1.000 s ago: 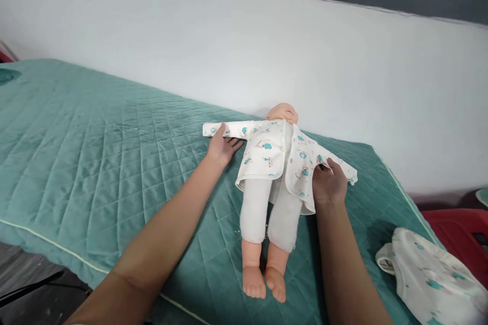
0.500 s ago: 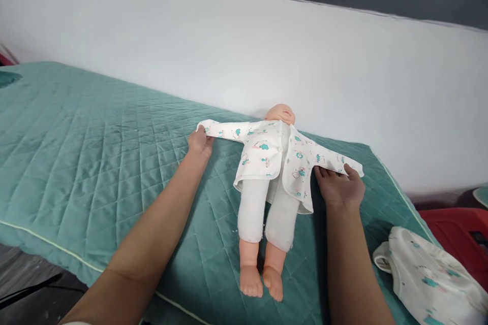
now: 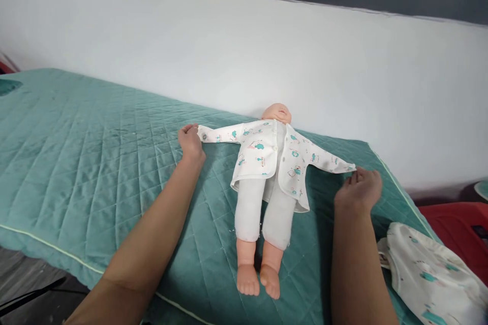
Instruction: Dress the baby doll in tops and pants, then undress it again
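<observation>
A baby doll [image 3: 247,278] lies on its back on a green quilted bed cover, its head towards the wall. It wears a white printed baby jacket [image 3: 256,155] that hangs open at the front over a white cloth body. Both sleeves stretch out sideways. My left hand [image 3: 191,141] is closed on the cuff at the left end of one sleeve. At the other side, my right hand [image 3: 360,189] pinches the tip of the opposite cuff, pulling that sleeve taut. The doll's own hands are hidden.
More white printed baby clothing [image 3: 430,274] lies bunched at the bed's right edge. Beyond that edge is a red plastic object [image 3: 453,228]. A white wall [image 3: 229,51] rises behind the green bed cover [image 3: 95,162]. Dark floor shows at the lower left.
My right hand has moved outwards from under the sleeve, its fingers closing on the cuff tip. My left hand has slid slightly left to the cuff's end. Both sleeves now look tauter.
</observation>
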`<state>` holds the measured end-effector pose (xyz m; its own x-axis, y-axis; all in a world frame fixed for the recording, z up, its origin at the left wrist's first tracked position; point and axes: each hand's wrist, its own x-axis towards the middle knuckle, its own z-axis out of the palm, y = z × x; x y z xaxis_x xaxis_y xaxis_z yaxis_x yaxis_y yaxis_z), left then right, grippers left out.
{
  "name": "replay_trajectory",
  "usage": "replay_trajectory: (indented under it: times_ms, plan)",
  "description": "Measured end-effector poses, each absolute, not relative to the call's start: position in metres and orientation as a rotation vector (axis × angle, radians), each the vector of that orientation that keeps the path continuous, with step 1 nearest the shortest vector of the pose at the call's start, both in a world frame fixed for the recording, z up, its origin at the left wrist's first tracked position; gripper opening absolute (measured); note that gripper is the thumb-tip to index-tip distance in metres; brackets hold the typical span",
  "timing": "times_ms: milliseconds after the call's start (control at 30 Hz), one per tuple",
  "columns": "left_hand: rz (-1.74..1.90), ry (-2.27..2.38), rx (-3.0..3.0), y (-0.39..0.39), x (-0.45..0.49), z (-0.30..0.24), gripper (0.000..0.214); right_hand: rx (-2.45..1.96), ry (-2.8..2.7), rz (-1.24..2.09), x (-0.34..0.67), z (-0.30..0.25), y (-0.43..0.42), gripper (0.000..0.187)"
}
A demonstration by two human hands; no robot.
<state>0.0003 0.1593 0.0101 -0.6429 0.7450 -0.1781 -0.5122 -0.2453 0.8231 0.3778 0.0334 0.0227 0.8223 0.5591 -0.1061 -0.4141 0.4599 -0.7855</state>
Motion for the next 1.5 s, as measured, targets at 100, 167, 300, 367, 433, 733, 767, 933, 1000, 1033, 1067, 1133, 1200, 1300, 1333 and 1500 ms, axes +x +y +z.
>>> replay_trajectory:
  times_ms: [100,167,300,367,433,733,767,933,1000,1033,1067,1133,1200,1300,1333,1500]
  plan:
    - [2.107,1.259,0.531,0.148,0.008,0.015,0.029,-0.961,-0.332,0.331,0.349,0.027,0.032,0.05]
    - [2.141,1.291,0.838,0.134,0.021,0.02,0.031,-0.982,-0.588,0.343,0.322,0.032,0.029,0.044]
    - [1.928,1.098,1.197,0.1,0.054,0.032,0.025,-1.132,-1.115,0.5,0.278,0.038,0.018,0.032]
    - [1.754,1.004,1.307,0.085,0.066,0.035,0.02,-1.163,-1.324,0.491,0.268,0.039,0.013,0.028]
    - [1.598,0.918,1.496,0.076,0.073,0.038,0.019,-1.166,-1.48,0.483,0.266,0.038,0.01,0.031]
    - [1.27,0.759,2.14,0.065,0.072,0.044,0.013,-1.161,-1.709,0.555,0.276,0.033,0.012,0.052]
    - [1.223,0.746,2.182,0.064,0.072,0.046,0.011,-1.149,-1.712,0.561,0.277,0.033,0.013,0.052]
    - [0.973,0.773,2.345,0.059,0.07,0.049,0.037,-1.117,-1.692,0.556,0.277,0.031,0.022,0.051]
    - [0.92,0.8,2.4,0.057,0.07,0.049,0.038,-1.138,-1.609,0.579,0.277,0.031,0.029,0.052]
    - [0.908,0.813,2.436,0.056,0.07,0.049,0.036,-1.154,-1.55,0.605,0.276,0.031,0.032,0.053]
    - [0.899,0.827,2.481,0.055,0.071,0.049,0.032,-1.173,-1.494,0.63,0.276,0.032,0.035,0.053]
    - [0.888,0.882,2.596,0.05,0.074,0.05,0.023,-1.234,-1.428,0.648,0.274,0.035,0.04,0.055]
    - [0.876,0.975,2.726,0.042,0.078,0.054,0.012,-1.34,-1.428,0.613,0.273,0.04,0.044,0.058]
    - [0.868,1.063,2.849,0.032,0.082,0.057,0.011,-1.552,-1.423,0.541,0.268,0.053,0.053,0.064]
    - [0.885,1.058,2.852,0.03,0.083,0.057,0.013,-1.61,-1.423,0.523,0.265,0.058,0.057,0.065]
    - [1.1,0.905,2.709,0.032,0.083,0.05,0.009,-1.802,-1.529,0.342,0.254,0.077,0.082,0.046]
